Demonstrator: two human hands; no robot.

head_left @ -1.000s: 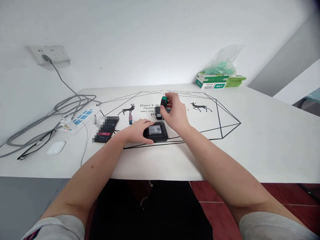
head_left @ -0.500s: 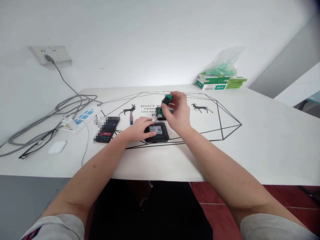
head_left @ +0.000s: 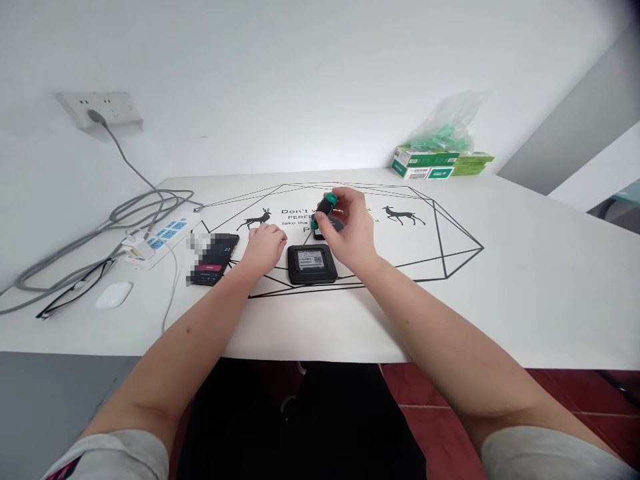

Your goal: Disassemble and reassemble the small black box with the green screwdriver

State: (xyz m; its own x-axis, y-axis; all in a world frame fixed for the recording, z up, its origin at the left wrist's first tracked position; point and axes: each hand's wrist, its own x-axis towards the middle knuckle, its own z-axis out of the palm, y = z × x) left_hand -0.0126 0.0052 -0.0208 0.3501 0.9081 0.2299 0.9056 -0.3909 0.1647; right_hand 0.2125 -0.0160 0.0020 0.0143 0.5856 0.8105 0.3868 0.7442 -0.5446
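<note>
My right hand (head_left: 353, 230) is closed round the black-and-green handle of a screwdriver (head_left: 327, 203). Its thin shaft slants down to the left, the tip close to the upper edge of a flat black square device (head_left: 313, 265) with a white label. Behind that lies a second, smaller-looking dark device (head_left: 323, 233), partly covered by the right hand. My left hand (head_left: 267, 248) is on the table left of the labelled device, apart from it, with its fingers curled down. What lies under or in those fingers is hidden.
A phone (head_left: 217, 260) lies left of my left hand. Farther left are a power strip (head_left: 170, 233) with grey cables, glasses (head_left: 75, 290) and a white earphone case (head_left: 115, 295). Green-and-white boxes (head_left: 425, 163) with a plastic bag on top stand against the wall.
My left hand has left the labelled device and moved left, over the spot where a small screwdriver lay; that one is now hidden. The right hand's screwdriver has shifted slightly left and down.
</note>
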